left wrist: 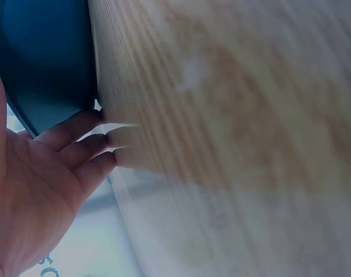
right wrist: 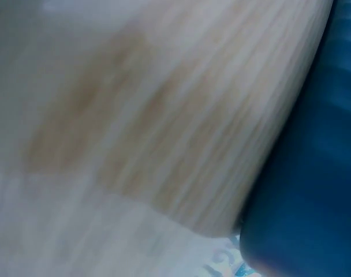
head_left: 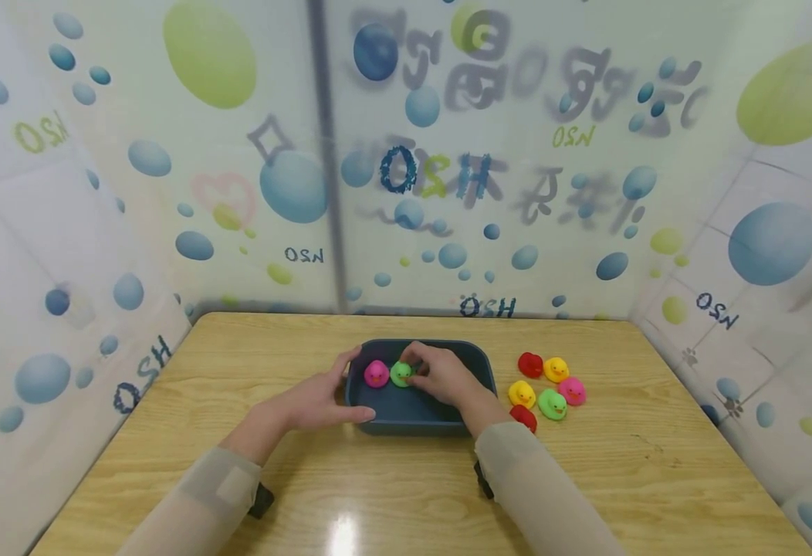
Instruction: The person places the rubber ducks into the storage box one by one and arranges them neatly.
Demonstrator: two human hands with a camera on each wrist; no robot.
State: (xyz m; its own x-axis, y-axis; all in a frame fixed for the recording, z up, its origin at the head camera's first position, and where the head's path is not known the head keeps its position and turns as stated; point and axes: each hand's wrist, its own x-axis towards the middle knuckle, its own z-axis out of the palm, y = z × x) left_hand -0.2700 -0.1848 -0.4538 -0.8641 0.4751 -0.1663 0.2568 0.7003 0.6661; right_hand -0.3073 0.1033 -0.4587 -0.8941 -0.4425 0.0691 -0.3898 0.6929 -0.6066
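Observation:
A dark blue rectangular tub (head_left: 420,428) sits on the table. Inside it, at the left, is a pink rubber duck (head_left: 377,374), with a green rubber duck (head_left: 400,374) just to its right. My right hand (head_left: 441,374) reaches over the tub's right side and pinches the green duck between thumb and fingers. At the tub's left end, my left hand (head_left: 314,398) rests, thumb on the near rim and fingers toward the back corner. In the left wrist view, its fingers (left wrist: 83,147) lie nearly straight against the tub (left wrist: 45,57). The right wrist view shows the tub's outer wall (right wrist: 314,161) but no hand.
Right of the tub lies a loose group of rubber ducks: two red (head_left: 530,365), two yellow (head_left: 556,369), one pink (head_left: 572,391) and one green (head_left: 553,404). My right forearm partly covers the nearest red one (head_left: 523,418). Patterned curtains (head_left: 406,255) enclose the wooden table (head_left: 378,494).

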